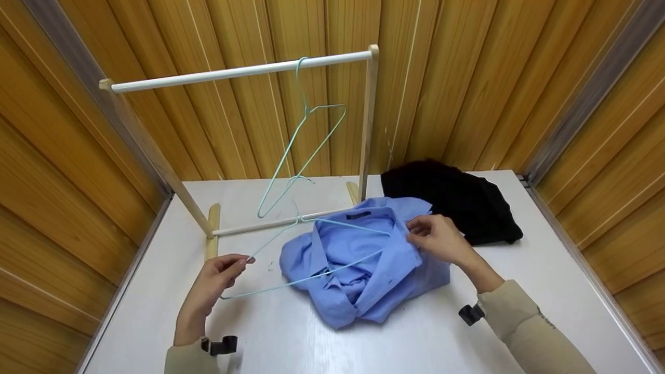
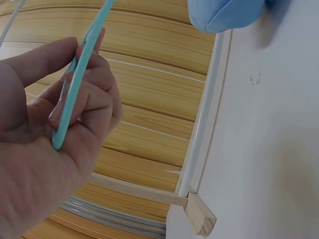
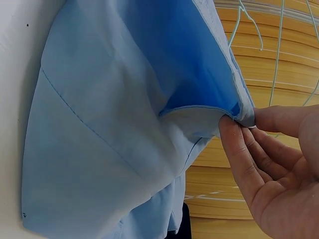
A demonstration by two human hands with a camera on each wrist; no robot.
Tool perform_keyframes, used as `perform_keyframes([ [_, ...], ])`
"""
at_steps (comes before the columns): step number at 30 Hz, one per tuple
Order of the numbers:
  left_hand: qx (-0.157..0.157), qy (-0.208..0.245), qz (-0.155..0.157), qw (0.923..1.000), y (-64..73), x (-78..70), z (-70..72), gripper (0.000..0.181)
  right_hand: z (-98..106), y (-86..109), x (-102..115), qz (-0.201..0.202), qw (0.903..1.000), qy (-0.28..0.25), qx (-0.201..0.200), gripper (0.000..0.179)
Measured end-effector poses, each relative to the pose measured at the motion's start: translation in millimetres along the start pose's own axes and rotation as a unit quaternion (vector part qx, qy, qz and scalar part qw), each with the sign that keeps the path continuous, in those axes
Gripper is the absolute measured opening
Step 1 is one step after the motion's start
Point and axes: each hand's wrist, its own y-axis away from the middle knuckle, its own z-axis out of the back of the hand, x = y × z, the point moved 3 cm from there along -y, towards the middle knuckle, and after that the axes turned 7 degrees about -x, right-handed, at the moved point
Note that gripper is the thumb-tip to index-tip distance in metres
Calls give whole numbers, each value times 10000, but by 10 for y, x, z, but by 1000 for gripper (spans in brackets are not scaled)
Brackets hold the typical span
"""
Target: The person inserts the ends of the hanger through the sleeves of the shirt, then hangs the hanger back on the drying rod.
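Observation:
My left hand (image 1: 214,280) pinches one end of a mint-green wire hanger (image 1: 270,240) between thumb and fingers. The left wrist view shows the hanger's bent end (image 2: 75,94) lying across the palm. The hanger's other end passes into the neck of a blue collared shirt (image 1: 337,306), its tip hidden behind the collar. With my right hand (image 1: 439,239) I pinch the shirt's collar edge at the right. In the right wrist view, thumb and fingertips hold the folded edge of the blue cloth (image 3: 119,124), which hangs slack below them.
A rack with a white top rail (image 1: 244,71) and wooden posts stands at the back left. Another mint-green hanger (image 1: 283,156) hangs from the rail. Folded black cloth (image 1: 452,200) lies behind the shirt on the white table (image 1: 550,291). Wood-patterned walls (image 1: 441,78) enclose the table.

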Motion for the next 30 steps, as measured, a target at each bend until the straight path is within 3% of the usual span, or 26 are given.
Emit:
perform_keyframes([
  [9,-10,123,-168,9998,-14,-28,-101,25,-4,4,43,157,9999,-48,8,19],
  [20,179,-151,-517,9984,-84,-36,-219,23,-3,9,115,95,9998,-101,122,19],
  [30,354,20,-488,9982,-103,-39,-374,23,-15,38,140,191,9995,-190,163,18],
])
